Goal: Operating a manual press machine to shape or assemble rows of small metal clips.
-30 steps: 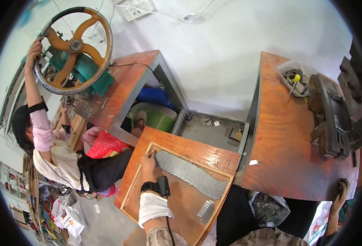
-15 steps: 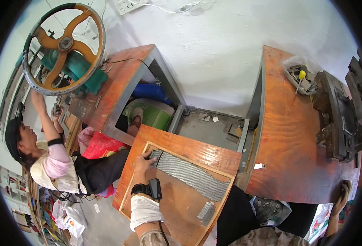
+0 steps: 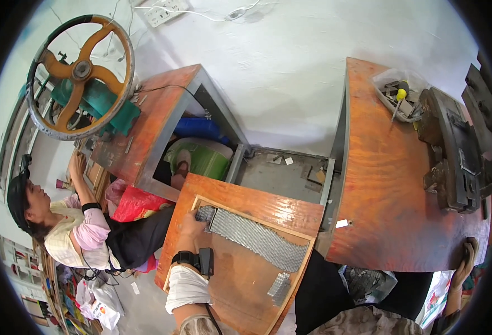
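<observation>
Long strip of small grey metal pieces (image 3: 257,239), packed side by side in rows, ribbed and dull silver in look; it lies diagonally inside a shallow wooden tray (image 3: 240,279) with a pale raised rim, running from the upper left corner toward the right rim. A shorter block of the same grey pieces (image 3: 279,285) lies apart, lower right in the tray. Left hand (image 3: 193,225) rests at the upper left end of the strip, fingers curled down onto that end and touching it; whether they actually pinch it cannot be told. A black band with a small black device (image 3: 194,259) sits on that wrist, a white sleeve below it. Right hand (image 3: 465,262) is far off at the lower right, fingers folded over the near edge of the large reddish-brown wooden surface (image 3: 380,184); nothing else seen in it. On the far end of that surface: a clear plastic bag (image 3: 398,94) holding small dark parts and a yellow-handled tool, and beside it a heavy dark cast-metal machine (image 3: 452,151). Between the surfaces, a grey floor gap (image 3: 282,176) with scraps. Upper left: another orange surface (image 3: 151,123) carrying a green machine with a large spoked wheel (image 3: 80,75); a green drum (image 3: 201,159) and blue roll beneath. A seated person (image 3: 84,234) reaches up toward it.
</observation>
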Tool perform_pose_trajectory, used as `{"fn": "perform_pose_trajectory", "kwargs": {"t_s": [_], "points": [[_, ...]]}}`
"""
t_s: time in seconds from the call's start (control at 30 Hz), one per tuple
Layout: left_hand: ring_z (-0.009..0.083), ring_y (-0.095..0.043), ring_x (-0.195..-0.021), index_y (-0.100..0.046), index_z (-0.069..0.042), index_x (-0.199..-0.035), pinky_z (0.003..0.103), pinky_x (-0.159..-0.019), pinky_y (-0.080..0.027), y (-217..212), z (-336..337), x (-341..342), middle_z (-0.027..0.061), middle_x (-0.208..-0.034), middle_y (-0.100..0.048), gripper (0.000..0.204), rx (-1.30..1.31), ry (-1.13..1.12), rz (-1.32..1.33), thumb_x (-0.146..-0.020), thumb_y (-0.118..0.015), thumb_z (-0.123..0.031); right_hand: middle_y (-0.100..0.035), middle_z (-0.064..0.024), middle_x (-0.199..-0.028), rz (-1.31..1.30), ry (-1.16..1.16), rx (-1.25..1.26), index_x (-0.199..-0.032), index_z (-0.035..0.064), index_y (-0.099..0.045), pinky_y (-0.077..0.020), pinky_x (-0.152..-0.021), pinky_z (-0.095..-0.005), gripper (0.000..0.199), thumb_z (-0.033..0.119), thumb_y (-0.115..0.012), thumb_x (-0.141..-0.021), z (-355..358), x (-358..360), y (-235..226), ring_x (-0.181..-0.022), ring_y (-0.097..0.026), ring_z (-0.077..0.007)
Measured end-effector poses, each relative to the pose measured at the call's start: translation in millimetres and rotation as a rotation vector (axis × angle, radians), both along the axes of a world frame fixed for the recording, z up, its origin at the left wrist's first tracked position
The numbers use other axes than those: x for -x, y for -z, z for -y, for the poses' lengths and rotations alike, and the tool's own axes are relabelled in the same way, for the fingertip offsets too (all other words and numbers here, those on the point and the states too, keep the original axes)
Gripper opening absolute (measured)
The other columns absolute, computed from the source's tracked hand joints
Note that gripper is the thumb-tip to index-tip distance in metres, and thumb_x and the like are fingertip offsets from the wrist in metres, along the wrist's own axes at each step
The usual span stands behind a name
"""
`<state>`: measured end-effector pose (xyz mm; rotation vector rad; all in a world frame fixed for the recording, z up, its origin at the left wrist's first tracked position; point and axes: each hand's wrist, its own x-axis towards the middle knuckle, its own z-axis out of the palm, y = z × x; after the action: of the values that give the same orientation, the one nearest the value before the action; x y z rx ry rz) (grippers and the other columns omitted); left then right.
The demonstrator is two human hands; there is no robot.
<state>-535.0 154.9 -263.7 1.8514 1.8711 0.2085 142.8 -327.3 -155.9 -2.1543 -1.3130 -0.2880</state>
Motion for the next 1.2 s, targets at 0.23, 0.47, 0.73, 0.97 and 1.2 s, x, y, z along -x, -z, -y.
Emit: {"fn": "perform_pose_trajectory", "kwargs": {"t_s": [0.23,0.47,0.73,0.97,1.2], "points": [[0.0323,-0.065,-0.088,-0.062,0.007,-0.104,0.037,-0.078,-0.05,3.2,3.6,0.5,0.0229,-0.093,-0.066,0.056,0.055,-0.186,-0.145,-0.06,-0.078,-0.023,-0.045,-0.0188,-0.124,0.011,0.0,-0.043,-0.104,-0.0018,-0.053,-0.0358,-0.099,-0.0366,0.029,0.007,-0.036,-0.083,-13.5,12.6,-5.7,-0.116,-0.045,-0.0329],[0.0309,-0.067,-0.072,-0.066,0.008,-0.085,0.037,-0.066,-0.051,-1.4,2.5,-13.2,0.0213,-0.077,-0.066,0.045,-0.083,-0.071,-0.218,-0.06,-0.073,-0.029,-0.049,-0.0198,-0.117,0.134,-0.013,-0.023,-0.099,-0.0005,-0.054,-0.0387,-0.094,-0.0359,0.025,0.006,-0.037,-0.082,-20.9,18.6,-13.8,-0.113,-0.046,-0.0344],[0.0166,-0.061,-0.06,-0.065,0.012,-0.082,0.029,-0.053,-0.048,-53.6,13.3,-26.7,0.0112,-0.072,-0.065,0.024,-0.207,-0.258,0.501,-0.066,-0.067,-0.005,-0.058,-0.0157,-0.098,0.209,0.009,-0.13,-0.086,0.0027,-0.061,-0.0411,-0.086,-0.0421,0.021,0.007,-0.053,-0.068,-53.5,42.8,-29.9,-0.096,-0.054,-0.0357],[0.0121,-0.056,-0.06,-0.064,0.01,-0.086,0.026,-0.053,-0.045,-242.9,69.9,-302.6,0.0083,-0.07,-0.062,0.027,-0.105,0.369,0.638,-0.064,-0.068,-0.005,-0.058,-0.0118,-0.098,0.26,0.055,-0.102,-0.088,0.0076,-0.062,-0.0419,-0.082,-0.0428,0.026,0.006,-0.054,-0.064,-54.2,57.9,-58.9,-0.096,-0.053,-0.0342],[0.0246,-0.066,-0.066,-0.067,0.005,-0.085,0.035,-0.063,-0.051,-304.8,137.0,-490.8,0.0183,-0.073,-0.066,0.04,-0.249,0.688,0.338,-0.059,-0.073,-0.025,-0.056,-0.0108,-0.099,0.228,0.001,-0.133,-0.092,0.0087,-0.062,-0.0416,-0.084,-0.0422,0.032,0.004,-0.055,-0.061,-46.2,52.8,-66.3,-0.097,-0.052,-0.0324]]}}
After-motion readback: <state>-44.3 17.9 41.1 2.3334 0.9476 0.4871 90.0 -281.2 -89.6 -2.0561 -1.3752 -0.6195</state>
